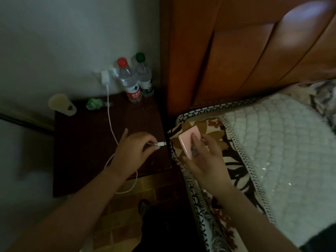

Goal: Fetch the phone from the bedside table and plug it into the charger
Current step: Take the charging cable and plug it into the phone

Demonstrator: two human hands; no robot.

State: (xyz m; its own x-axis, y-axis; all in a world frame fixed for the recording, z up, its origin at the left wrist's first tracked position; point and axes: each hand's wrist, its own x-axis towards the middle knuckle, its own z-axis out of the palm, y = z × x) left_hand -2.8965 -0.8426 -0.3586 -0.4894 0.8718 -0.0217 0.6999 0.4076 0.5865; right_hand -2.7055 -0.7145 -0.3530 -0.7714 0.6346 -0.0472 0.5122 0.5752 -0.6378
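Note:
My right hand (pixel 203 159) grips a pink phone (pixel 187 140) over the edge of the bed, its lower end turned toward the left. My left hand (pixel 132 153) pinches the white plug (pixel 161 143) of the charger cable (pixel 110 113) above the dark bedside table (pixel 81 142). The plug tip points at the phone, a short gap away from it. The cable runs up to a white charger (pixel 105 78) in the wall socket and also loops off the table's front edge.
Two water bottles, one red-capped (pixel 130 84) and one green-capped (pixel 144 77), stand at the table's back right corner. A crumpled green wrapper (pixel 94 103) and a pale cup-like object (pixel 62 104) lie at the back. The wooden headboard (pixel 236 57) and the patterned bed (pixel 263 142) fill the right.

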